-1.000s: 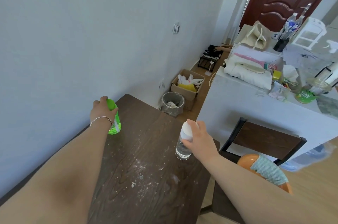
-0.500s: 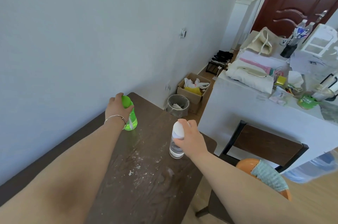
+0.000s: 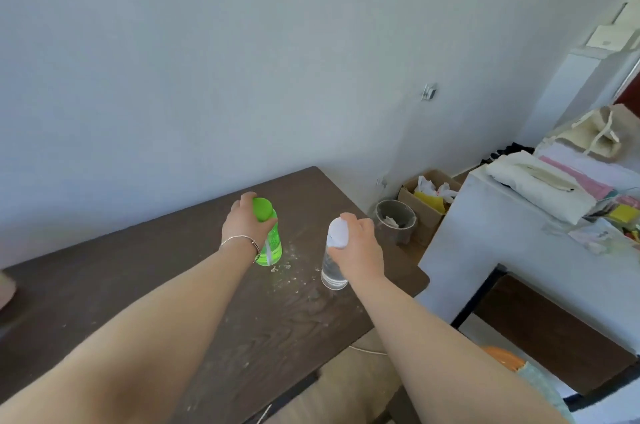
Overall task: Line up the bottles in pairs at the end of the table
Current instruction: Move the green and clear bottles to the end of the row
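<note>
A green bottle (image 3: 271, 243) with a green cap stands on the dark wooden table (image 3: 145, 271), near its far end. My left hand (image 3: 244, 224) grips it around the cap and neck. To its right stands a clear bottle (image 3: 331, 269) with a white cap, close to the table's right edge. My right hand (image 3: 358, 252) is closed around its upper part. Both bottles are upright, roughly side by side with a gap between them. A thin bracelet sits on my left wrist.
White crumbs lie scattered on the tabletop between the bottles. Past the table's end are a grey waste bin (image 3: 396, 221) and a cardboard box (image 3: 427, 195). A white counter (image 3: 519, 233) piled with cloth and papers stands right, with a chair (image 3: 554, 333) below it.
The view swung left and down. Both hands kept their bottles; the green one has moved away from the wall toward the clear one, so the two stand closer together.
</note>
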A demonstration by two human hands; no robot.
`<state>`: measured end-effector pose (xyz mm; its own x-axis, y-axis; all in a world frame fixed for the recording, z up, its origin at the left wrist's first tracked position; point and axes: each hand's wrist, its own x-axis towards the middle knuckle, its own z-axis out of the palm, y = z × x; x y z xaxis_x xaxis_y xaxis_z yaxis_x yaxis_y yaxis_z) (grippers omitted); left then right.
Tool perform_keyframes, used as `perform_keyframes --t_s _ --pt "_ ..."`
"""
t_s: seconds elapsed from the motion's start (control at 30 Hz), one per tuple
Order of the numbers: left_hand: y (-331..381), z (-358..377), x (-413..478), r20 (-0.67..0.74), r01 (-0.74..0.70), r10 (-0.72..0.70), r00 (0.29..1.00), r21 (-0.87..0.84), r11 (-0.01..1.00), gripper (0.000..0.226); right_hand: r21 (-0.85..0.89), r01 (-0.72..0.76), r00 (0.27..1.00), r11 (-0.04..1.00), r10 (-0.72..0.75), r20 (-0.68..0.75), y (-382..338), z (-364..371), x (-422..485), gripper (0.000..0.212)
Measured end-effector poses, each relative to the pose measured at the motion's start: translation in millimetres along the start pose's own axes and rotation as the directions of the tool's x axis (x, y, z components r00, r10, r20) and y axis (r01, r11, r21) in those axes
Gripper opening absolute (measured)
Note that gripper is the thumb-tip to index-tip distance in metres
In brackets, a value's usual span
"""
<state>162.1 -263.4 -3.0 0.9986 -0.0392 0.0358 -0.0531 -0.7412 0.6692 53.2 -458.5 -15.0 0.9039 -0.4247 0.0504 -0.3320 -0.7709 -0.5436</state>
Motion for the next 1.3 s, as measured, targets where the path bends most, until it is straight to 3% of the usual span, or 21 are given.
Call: perform_keyframes --t_s 0.37,0.6,0.93,1.3 --pt "-94.5 -98.3 -141.5 -0.195 0.231 -0.227 0.954 -0.002 0.973 0.065 0.171 0.188 0.957 0.967 -0.220 0.188 -91.2 39.9 -93.6 0.058" --pt "-157.2 -156.3 -209.2 -0.284 0.346 -0.332 0.899 -0.003 0.938 0.063 0.178 0.300 0.897 0.937 -0.340 0.282 -151.1 77.5 -157.4 0.061" --pt "-243.1 -219.2 -286.7 -0.294 0.383 -0.377 0.878 -0.038 0.923 0.064 0.181 0.379 0.845 0.907 -0.419 0.331 -228.0 120.4 -257.9 0.060" --pt "-330.0 -274.3 -367.0 -0.198 0.335 -0.322 0.926 0.035 0.942 0.062 0.146 0.413 0.818 0.899 -0.437 0.373 -297.7 168.1 -363.6 0.064"
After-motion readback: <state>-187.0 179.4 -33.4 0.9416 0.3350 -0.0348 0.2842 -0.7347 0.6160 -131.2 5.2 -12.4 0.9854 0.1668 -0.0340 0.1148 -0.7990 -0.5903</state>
